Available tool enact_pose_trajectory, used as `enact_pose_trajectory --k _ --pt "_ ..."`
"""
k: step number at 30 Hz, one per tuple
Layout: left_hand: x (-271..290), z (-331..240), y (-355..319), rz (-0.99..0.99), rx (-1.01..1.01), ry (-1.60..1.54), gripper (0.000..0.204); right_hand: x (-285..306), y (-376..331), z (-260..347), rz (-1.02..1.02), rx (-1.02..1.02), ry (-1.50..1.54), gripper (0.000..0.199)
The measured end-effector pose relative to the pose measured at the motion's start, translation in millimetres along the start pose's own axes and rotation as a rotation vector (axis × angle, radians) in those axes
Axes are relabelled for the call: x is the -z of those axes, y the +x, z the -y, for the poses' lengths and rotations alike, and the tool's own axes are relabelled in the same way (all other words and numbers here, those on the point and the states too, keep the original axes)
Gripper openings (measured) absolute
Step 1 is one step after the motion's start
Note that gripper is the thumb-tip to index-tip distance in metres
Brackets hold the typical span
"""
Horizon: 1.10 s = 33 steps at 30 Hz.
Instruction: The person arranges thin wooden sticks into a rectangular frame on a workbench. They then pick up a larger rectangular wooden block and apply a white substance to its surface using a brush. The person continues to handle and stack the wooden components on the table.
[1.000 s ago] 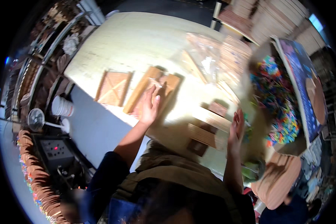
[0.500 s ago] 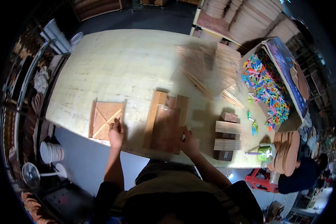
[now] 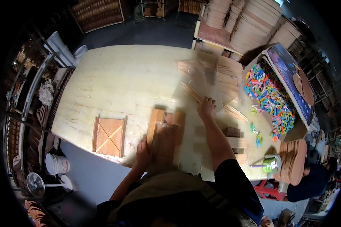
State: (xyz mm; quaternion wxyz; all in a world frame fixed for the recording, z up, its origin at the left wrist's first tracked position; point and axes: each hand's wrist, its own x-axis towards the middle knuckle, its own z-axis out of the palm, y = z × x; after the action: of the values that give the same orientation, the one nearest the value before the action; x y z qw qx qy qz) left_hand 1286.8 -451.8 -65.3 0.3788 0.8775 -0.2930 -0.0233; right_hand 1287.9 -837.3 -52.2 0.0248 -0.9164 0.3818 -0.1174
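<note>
My left hand (image 3: pixel 142 153) lies along the left side of a wooden block frame (image 3: pixel 154 126), its fingers stretched beside the edge. Between the frame's two rails sits a flat brown board (image 3: pixel 166 138) with a glossy surface. Farther up the table, my right hand (image 3: pixel 207 108) is closed over the near end of several thin wooden strips (image 3: pixel 191 92). A square wooden panel (image 3: pixel 117 147) with two crossed strips (image 3: pixel 109 138) and raised side rails lies to the left, apart from both hands.
More thin strips (image 3: pixel 229 77) lie in clear plastic at the back right. A carton (image 3: pixel 267 115) of colourful clothespins stands beside them. Small wooden blocks (image 3: pixel 231 132), a green cup (image 3: pixel 269 165) and stacked curved boards (image 3: pixel 291 160) are at the near right. A person (image 3: pixel 310 183) sits beyond.
My right hand has moved from the frame's right side up to the thin strips. My left hand has left the crossed-strip panel and come right to the frame. The view has shifted.
</note>
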Motion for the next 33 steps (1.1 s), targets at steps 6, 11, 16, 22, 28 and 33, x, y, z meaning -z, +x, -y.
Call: enact_pose_trajectory --k 6,11,16,22,28,33 --pt "8.3 -13.2 1.2 0.102 0.102 -0.042 0.061 -28.1 20.2 0.9 0.221 0.025 0.127 0.037" --pt "-1.4 0.6 0.5 0.067 0.068 0.022 0.064 40.8 -70.2 30.5 0.085 0.474 0.287 0.028" --pt "3.1 -2.3 2.7 0.196 0.184 0.059 0.064 71.7 -161.9 73.1 0.185 0.621 0.105 0.033" --pt "6.4 -6.6 7.4 0.189 0.193 -0.046 0.053 64.4 -117.1 52.6 0.0 0.289 0.605 0.033" --pt "4.1 -8.9 8.2 0.127 0.14 -0.109 0.05 7.2 -30.8 -17.6 -0.125 -1.068 1.351 0.043" --pt "5.0 -4.3 5.7 0.127 0.149 -0.101 0.051 -14.3 -28.7 -28.3 0.157 -0.35 0.261 0.041"
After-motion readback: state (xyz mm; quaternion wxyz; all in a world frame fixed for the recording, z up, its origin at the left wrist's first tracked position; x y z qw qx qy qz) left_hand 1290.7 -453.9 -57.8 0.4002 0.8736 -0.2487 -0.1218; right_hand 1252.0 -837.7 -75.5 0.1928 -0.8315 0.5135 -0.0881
